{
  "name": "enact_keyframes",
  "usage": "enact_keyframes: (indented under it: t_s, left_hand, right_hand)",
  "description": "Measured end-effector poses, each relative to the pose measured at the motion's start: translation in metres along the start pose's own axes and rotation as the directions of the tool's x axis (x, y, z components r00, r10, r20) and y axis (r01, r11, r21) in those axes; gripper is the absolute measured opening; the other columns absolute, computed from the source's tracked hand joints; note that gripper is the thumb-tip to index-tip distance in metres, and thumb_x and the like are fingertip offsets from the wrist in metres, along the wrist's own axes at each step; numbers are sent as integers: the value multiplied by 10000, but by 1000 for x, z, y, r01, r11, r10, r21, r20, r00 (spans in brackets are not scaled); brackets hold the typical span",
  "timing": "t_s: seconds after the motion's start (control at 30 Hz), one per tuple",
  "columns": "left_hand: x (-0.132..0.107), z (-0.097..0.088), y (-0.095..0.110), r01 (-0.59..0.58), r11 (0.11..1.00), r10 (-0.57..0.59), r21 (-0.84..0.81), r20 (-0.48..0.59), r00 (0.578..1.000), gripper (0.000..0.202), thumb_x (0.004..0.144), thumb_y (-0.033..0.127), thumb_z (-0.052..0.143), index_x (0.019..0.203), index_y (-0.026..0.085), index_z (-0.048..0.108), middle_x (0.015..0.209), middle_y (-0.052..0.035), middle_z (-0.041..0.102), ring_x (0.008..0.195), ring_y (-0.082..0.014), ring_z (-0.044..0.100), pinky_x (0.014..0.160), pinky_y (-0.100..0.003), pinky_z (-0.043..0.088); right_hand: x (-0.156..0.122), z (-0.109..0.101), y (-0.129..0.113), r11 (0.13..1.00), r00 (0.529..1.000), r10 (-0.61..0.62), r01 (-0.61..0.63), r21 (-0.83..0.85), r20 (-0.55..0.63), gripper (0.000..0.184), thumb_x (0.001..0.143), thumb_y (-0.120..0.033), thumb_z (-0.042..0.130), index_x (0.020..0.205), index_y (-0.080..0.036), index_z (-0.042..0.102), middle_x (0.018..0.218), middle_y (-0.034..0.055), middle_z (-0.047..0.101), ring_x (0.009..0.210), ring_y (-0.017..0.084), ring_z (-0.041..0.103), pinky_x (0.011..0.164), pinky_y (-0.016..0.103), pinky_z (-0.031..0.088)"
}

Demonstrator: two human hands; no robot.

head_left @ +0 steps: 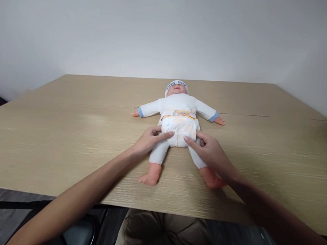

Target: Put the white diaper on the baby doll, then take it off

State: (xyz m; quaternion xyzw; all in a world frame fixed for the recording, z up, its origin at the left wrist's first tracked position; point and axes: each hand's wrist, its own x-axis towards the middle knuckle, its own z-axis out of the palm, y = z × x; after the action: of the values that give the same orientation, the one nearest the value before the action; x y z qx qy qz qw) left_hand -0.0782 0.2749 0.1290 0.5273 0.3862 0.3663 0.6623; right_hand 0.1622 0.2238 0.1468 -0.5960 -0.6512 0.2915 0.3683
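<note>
A baby doll in a white suit with blue cuffs and a white cap lies on its back on a wooden table, head away from me, arms spread. It wears a white diaper with a coloured waistband. My left hand rests at the diaper's left side, fingers stretched out against the doll's hip. My right hand touches the diaper's lower right edge by the doll's thigh, fingers curled with the index finger pointing onto the diaper. Neither hand plainly grips anything.
The table's near edge runs just below the doll's feet. A dark chair seat and my lap in tan trousers show under the edge. A plain white wall stands behind the table.
</note>
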Motion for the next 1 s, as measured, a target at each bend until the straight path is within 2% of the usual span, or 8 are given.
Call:
enact_keyframes:
  t_s: [0.13, 0.2, 0.3, 0.5, 0.67, 0.8, 0.9, 1.0]
  left_hand:
    - [0, 1, -1, -9, 1000, 9, -10, -6, 1000, 405, 910, 485, 904, 1167, 177, 849, 1216, -120, 827, 998, -231, 722, 844, -326, 527]
    - [0, 0, -1, -10, 1000, 10, -18, -10, 1000, 410, 908, 483, 909, 1180, 181, 852, 1222, -119, 829, 1002, -231, 724, 848, -323, 529]
    - [0, -1, -1, -8, 999, 7, -36, -10, 1000, 402, 899, 473, 921, 1174, 186, 859, 1237, -119, 832, 1015, -232, 728, 856, -319, 535]
    - [-1, 0, 0, -6, 999, 5, -53, -8, 1000, 381, 903, 456, 917, 1175, 194, 866, 1250, -118, 834, 1036, -239, 737, 874, -331, 546]
    - [-3, 2, 4, 5, 997, -5, -74, 5, 1000, 403, 900, 452, 912, 1194, 183, 855, 1236, -130, 831, 1083, -265, 737, 915, -361, 551]
    - [-3, 1, 3, -8, 1000, 8, -30, 3, 1000, 375, 903, 479, 901, 1098, 165, 841, 1196, -125, 820, 1060, -265, 726, 885, -364, 538]
    - [-2, -1, 1, -35, 999, 35, -7, 7, 999, 370, 907, 491, 892, 1059, 160, 827, 1169, -120, 811, 1070, -267, 716, 888, -369, 533]
    - [-2, -1, -1, -40, 999, 40, 3, -1, 999, 366, 909, 495, 888, 1042, 161, 818, 1154, -119, 809, 1067, -269, 712, 880, -371, 532]
  right_hand:
    - [4, 0, 8, 992, 998, 59, -63, 113, 38, 424, 955, -639, 744, 1000, -218, 774, 735, -18, 600, 666, 173, 478, 610, 314, 368]
    - [5, 1, 12, 975, 995, 95, -97, 201, 17, 448, 908, -660, 802, 973, -230, 694, 767, -15, 641, 690, 176, 521, 614, 306, 379]
    - [4, 2, 16, 928, 986, 165, -143, 345, -37, 585, 813, -673, 898, 1058, -259, 566, 841, -10, 721, 740, 189, 604, 636, 297, 424]
    - [1, 0, 12, 906, 976, 217, -191, 379, -28, 700, 783, -706, 924, 1151, -254, 537, 929, 44, 802, 832, 213, 692, 662, 292, 486]
    - [-1, -3, 9, 845, 951, 300, -225, 485, -82, 862, 732, -683, 977, 1224, -292, 388, 928, 23, 821, 785, 208, 713, 619, 277, 493]
    - [-1, -3, 8, 859, 959, 280, -226, 460, -51, 815, 744, -702, 958, 1257, -272, 493, 934, 32, 823, 773, 200, 691, 601, 273, 478]
    - [1, -3, 8, 888, 964, 264, -237, 394, -16, 747, 723, -753, 941, 1179, -240, 646, 923, 53, 821, 783, 212, 682, 594, 286, 467]
    - [3, -3, 7, 901, 970, 242, -220, 375, -14, 727, 717, -770, 936, 1145, -236, 692, 915, 58, 822, 808, 231, 698, 629, 306, 495]
